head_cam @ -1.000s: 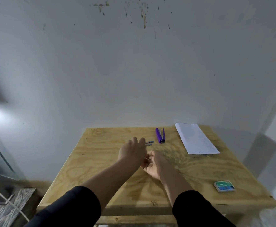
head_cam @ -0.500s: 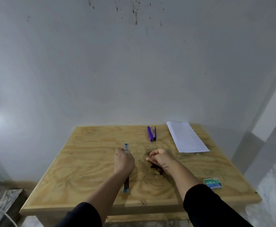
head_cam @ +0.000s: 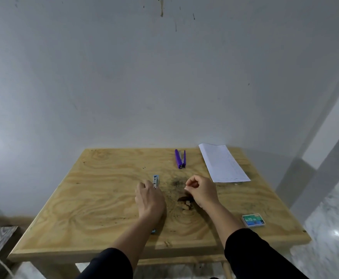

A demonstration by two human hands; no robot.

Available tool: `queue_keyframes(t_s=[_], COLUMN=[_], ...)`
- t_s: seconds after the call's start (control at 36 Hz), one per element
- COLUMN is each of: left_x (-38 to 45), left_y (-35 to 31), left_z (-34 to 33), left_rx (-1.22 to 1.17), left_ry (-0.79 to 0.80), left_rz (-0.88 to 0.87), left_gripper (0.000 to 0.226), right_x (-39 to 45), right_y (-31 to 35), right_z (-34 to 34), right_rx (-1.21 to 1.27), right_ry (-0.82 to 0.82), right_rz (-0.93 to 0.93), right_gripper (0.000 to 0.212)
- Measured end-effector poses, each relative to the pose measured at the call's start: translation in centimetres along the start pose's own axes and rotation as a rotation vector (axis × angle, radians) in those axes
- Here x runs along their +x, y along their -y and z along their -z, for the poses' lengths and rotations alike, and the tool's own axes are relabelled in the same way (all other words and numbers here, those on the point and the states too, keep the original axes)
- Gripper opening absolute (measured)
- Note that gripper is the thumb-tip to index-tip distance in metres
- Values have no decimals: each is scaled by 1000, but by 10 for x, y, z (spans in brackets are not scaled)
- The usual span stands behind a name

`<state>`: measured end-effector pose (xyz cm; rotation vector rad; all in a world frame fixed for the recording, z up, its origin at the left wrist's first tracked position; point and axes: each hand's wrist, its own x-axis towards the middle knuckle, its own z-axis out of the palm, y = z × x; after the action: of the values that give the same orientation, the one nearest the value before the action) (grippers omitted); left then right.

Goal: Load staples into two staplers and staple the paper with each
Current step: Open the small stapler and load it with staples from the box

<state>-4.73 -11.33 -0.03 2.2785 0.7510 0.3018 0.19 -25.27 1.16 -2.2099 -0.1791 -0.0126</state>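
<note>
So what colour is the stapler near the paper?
Purple stapler, clearest in the head view, beside the white paper.

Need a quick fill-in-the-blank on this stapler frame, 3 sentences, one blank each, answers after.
1. The stapler lying untouched at the far side of the table is ____ in colour.
2. The sheet of paper lies to the ____ of that stapler.
3. The left hand rests on the blue stapler, while the staple box lies nearest the ____ hand.

Answers: purple; right; right
</note>
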Motion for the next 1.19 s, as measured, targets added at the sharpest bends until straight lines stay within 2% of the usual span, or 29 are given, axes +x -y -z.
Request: queue_keyframes(t_s=[0.19, 0.42, 0.53, 0.67, 0.72, 0.83, 1.0, 1.08, 1.19], left_x=[2, 2, 3, 2, -2, -21, -66, -86, -106], left_y=[0, 1, 1, -5, -8, -16, -38, -47, -57], left_z=[-3, -2, 3, 8, 9, 4, -21, -38, -58], left_rx=[10, -37, -59, -29, 61, 94, 116, 158, 207], left_ry=[-22, -16, 15, 23, -28, -64, 125, 276, 448], left_rz=[3, 9, 15, 53, 2, -240, -526, -609, -628], left_gripper=[27, 31, 39, 40, 38, 34, 35, 43, 56], right_x=[-4, -6, -7, -11, -14, -25, -42, -48, -57], right_y=[-11, -17, -15, -16, -17, -24, -40, -46, -55], right_z=[-2, -3, -1, 11, 18, 38, 67, 83, 101], right_rx=[-35, 65, 125, 142, 111, -2, -185, -308, -468], right_ry=[1, 18, 50, -15, -37, -67, -171, -253, -183], right_rz=[49, -3, -41, -76, -99, -128, -179, -362, -604], right_gripper=[16, 19, 18, 15, 16, 18, 24, 21, 31])
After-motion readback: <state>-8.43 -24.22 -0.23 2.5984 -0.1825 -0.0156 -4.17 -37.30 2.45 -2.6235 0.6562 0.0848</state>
